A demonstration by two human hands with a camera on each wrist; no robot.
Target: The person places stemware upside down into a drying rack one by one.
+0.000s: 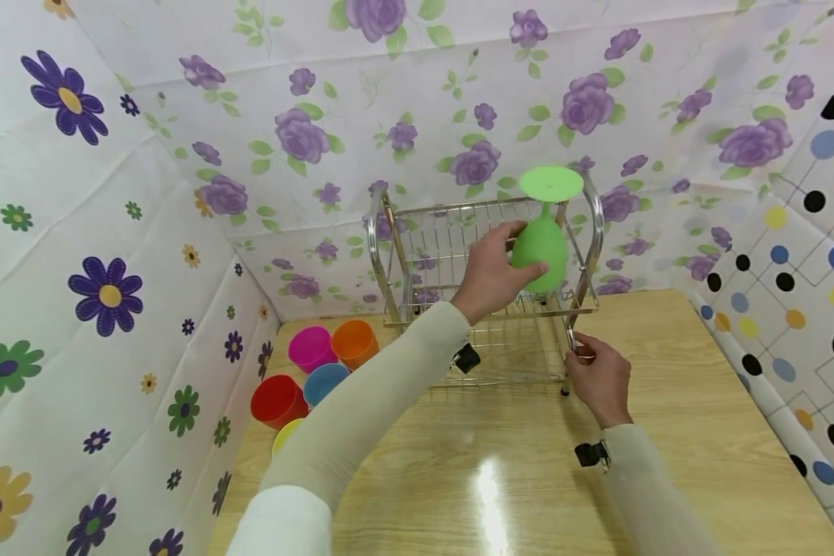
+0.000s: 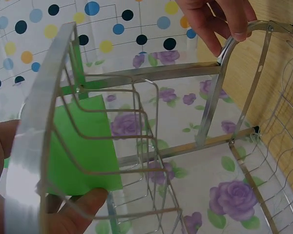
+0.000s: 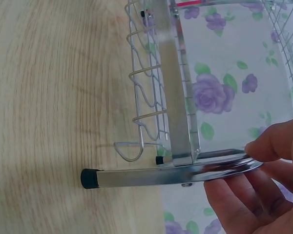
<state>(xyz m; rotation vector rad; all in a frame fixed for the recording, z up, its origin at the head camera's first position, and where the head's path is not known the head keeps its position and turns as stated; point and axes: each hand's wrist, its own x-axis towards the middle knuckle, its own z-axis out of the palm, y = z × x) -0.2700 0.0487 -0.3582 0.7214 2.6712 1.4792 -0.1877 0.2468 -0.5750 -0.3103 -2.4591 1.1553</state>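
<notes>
A metal two-tier dish rack (image 1: 595, 224) stands on the table against the flowered backdrop. My left hand (image 1: 493, 270) grips a green goblet (image 1: 540, 255) by its bowl, upside down with the foot on top, at the right end of the upper tier. In the left wrist view the green bowl (image 2: 80, 151) shows behind the tier's wires; whether its rim touches the shelf, I cannot tell. Lower down, my right hand (image 1: 601, 382) pinches the rack's right front leg. The right wrist view shows thumb and fingers (image 3: 237, 200) around that chrome tube.
Left of the rack cluster a magenta cup (image 1: 311, 347), an orange cup (image 1: 354, 344), a red cup (image 1: 278, 401), a blue cup (image 1: 325, 381) and a yellow cup (image 1: 283, 438), partly behind my left arm. Patterned sheets enclose the wooden table (image 1: 445, 479) on the sides and back.
</notes>
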